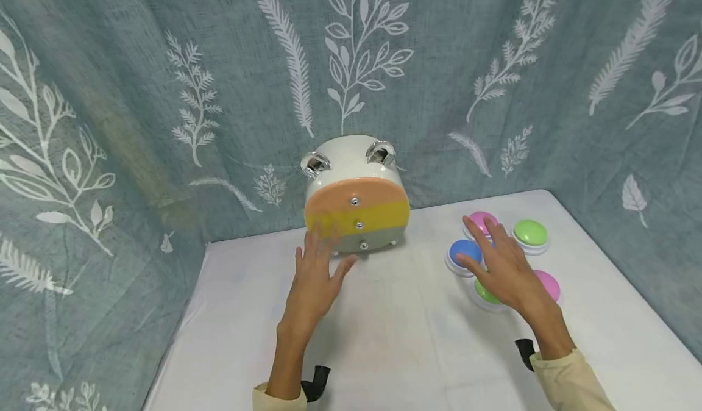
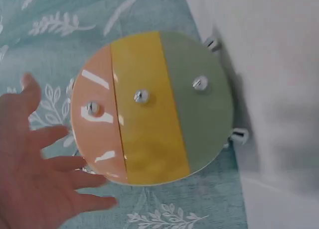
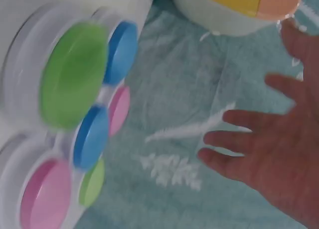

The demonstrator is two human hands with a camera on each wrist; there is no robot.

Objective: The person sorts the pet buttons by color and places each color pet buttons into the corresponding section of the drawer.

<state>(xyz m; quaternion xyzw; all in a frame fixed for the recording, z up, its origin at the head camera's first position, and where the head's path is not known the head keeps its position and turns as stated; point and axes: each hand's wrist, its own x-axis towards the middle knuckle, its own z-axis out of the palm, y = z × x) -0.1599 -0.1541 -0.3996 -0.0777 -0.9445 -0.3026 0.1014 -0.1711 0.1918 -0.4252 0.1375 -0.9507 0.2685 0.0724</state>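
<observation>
Currently the left hand (image 1: 314,284) spreads its fingers, grasping nothing, just before the cabinet (image 1: 378,216), which stands at the back of the surface (image 1: 395,344); whether they touch it, I cannot tell. The right hand (image 1: 507,271), fingers likewise splayed and unladen, hovers over pink, blue and green domes (image 1: 465,253) grouped on the right. Behind hangs a leaf-patterned cloth (image 1: 439,63).

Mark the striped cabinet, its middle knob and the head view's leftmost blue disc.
Striped cabinet (image 2: 152,117), left wrist view: yellow band.
Middle knob (image 1: 359,224), head view: front end.
Leftmost blue disc (image 1: 465,248), head view: domed top.
</observation>
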